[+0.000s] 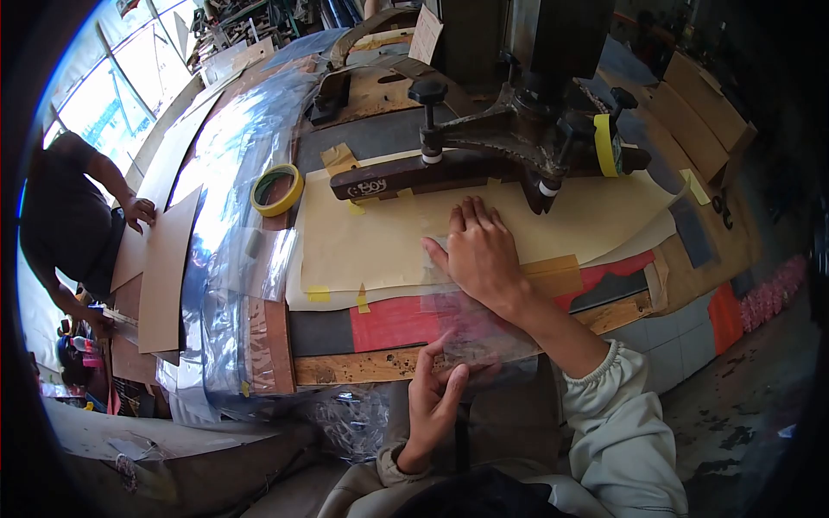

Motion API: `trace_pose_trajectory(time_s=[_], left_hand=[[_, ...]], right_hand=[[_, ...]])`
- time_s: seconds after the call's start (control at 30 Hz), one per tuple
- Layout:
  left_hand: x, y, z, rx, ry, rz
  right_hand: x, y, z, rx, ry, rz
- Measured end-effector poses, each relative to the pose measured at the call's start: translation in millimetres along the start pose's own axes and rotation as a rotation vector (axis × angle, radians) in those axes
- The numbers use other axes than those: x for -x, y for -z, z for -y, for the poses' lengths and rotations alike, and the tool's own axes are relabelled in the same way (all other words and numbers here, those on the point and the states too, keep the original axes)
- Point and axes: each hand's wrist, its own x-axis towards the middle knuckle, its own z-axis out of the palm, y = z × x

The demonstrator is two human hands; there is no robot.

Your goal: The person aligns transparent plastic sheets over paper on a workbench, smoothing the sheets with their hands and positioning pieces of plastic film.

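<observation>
My right hand lies flat on cream paper, fingers stretched away from me and thumb out to the left. Below it, a clear plastic sheet runs over the table's near edge. My left hand grips the edge of this sheet, close to my body, with the thumb on the near side. A dark metal clamp-like press stands over the far part of the paper, its dark bar across it. Yellow tape pieces mark the paper's edges.
A yellow tape roll lies left of the paper; another tape roll hangs on the press. Shiny plastic film covers the table's left part. A co-worker handles brown cardboard at far left. Scissors lie right.
</observation>
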Motion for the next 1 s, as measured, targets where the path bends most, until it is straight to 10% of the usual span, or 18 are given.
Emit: trace_pose_trajectory(time_s=[0.6,1.0], left_hand=[[7,-6,-34,0.170,0.117,0.022],[63,0,-18,0.205,0.316,0.336]], right_hand=[[17,49,-19,-0.422,-0.044,0.243],[192,119,-2,-1.458,-0.735,0.069]])
